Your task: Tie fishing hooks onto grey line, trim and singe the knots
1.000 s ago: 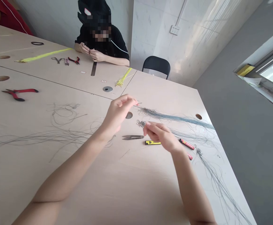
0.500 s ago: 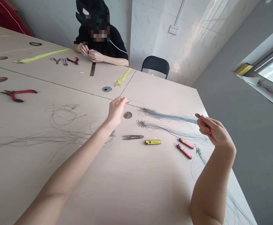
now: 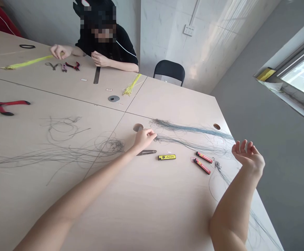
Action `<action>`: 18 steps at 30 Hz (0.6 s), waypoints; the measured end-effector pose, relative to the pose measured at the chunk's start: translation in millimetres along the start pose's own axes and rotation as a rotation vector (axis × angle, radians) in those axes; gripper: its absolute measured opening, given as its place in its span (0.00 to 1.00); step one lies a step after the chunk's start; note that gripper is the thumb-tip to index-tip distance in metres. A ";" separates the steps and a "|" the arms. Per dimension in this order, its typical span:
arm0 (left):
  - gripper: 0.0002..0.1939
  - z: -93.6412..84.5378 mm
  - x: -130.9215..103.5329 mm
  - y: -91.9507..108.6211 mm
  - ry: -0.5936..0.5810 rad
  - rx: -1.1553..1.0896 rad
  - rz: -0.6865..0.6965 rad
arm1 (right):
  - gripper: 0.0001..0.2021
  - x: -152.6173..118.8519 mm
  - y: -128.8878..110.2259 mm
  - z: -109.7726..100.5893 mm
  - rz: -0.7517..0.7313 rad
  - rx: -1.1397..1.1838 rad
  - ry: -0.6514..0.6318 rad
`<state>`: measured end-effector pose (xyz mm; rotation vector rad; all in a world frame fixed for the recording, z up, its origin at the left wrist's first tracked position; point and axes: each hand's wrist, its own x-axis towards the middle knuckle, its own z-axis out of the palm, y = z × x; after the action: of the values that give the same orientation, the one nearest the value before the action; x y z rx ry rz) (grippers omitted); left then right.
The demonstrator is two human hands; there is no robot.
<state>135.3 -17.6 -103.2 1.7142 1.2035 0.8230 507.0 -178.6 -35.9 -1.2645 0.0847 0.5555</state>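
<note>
Head view: left hand [image 3: 144, 138], fingertips pinched, at looped end of thin grey bundle [image 3: 184, 142]; cannot tell whether strand is gripped. Right hand [image 3: 250, 158] unclasped, fingers loosely curled upward, near bundle's tail. Bundle lies on table [image 3: 141, 205], long axis left to right, loops pointing left, nearer than bluish bundle [image 3: 194, 129]. Yellow lighter [image 3: 167, 157] reads "Lamborghini"; 2 red lighters [image 3: 202, 166] read "FERRARI".

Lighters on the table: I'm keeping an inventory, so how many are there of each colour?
Yellow lighter: 1
Red lighters: 2
Total: 3
</note>
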 end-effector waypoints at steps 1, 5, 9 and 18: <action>0.09 1.6 0.5 -3.4 0.005 0.023 0.009 | 0.15 5.0 2.4 -3.9 0.000 -0.021 0.012; 0.09 5.5 2.7 -12.3 0.021 0.093 0.036 | 0.15 19.8 11.7 -11.7 -0.016 -0.099 0.026; 0.09 5.0 3.2 -10.6 0.033 0.134 0.048 | 0.14 23.8 18.2 -11.8 -0.053 -0.183 0.055; 0.10 2.0 2.8 -7.2 -0.004 0.186 0.008 | 0.18 -26.8 -1.4 30.8 -0.380 -0.232 0.281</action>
<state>135.2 -14.4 -110.5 1.8701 1.3053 0.7313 477.1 -159.9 -15.3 -1.5350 0.0126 0.0585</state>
